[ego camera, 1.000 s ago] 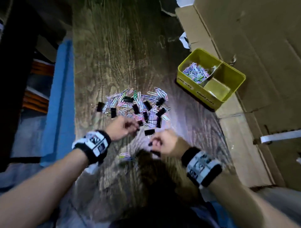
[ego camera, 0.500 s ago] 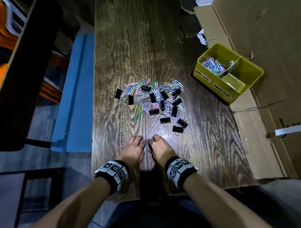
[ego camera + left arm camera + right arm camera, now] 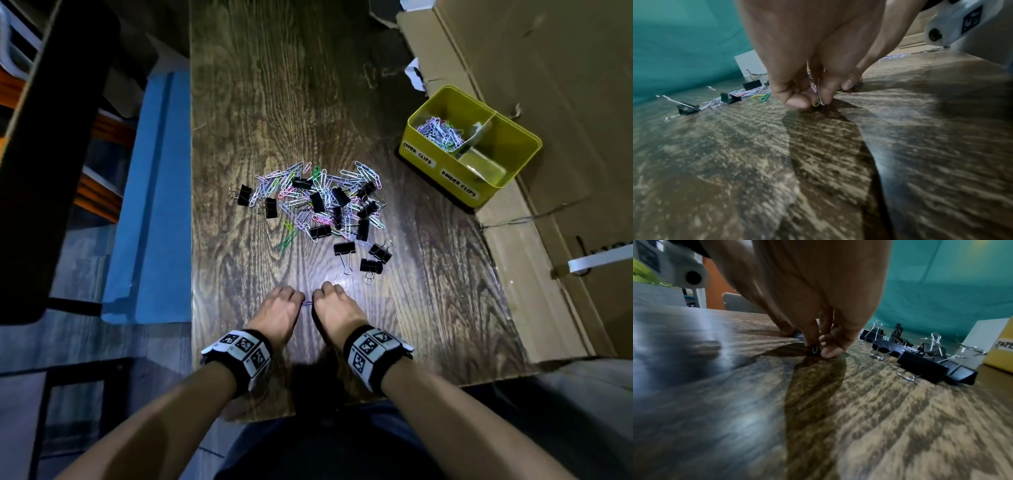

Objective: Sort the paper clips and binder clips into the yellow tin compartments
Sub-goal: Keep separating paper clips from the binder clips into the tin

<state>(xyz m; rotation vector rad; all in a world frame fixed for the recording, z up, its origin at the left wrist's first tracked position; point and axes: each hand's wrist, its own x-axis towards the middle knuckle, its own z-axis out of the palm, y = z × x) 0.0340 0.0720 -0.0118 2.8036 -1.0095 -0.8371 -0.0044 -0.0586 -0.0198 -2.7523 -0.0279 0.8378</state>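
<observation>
A mixed pile (image 3: 318, 202) of coloured paper clips and black binder clips lies mid-table. Three binder clips (image 3: 371, 266) sit apart, just beyond my hands. My left hand (image 3: 298, 298) pinches a small bunch of paper clips (image 3: 818, 99) against the table. Beside it, almost touching, my right hand (image 3: 321, 298) pinches one small clip (image 3: 814, 350) between thumb and forefinger. The yellow tin (image 3: 435, 162) stands far right. Its compartment labelled paper clips holds a heap of them (image 3: 440, 132), and the binder clips compartment (image 3: 486, 166) shows its shiny bottom.
Flattened cardboard (image 3: 548, 102) lies under and beyond the tin along the table's right side. A blue panel (image 3: 150, 192) runs along the left edge. The table's front edge (image 3: 342, 407) is just behind my wrists. A white strip (image 3: 599, 260) lies on the cardboard.
Both hands have drawn back from the pile toward the front edge and come together side by side. Over the last half second they have barely moved.
</observation>
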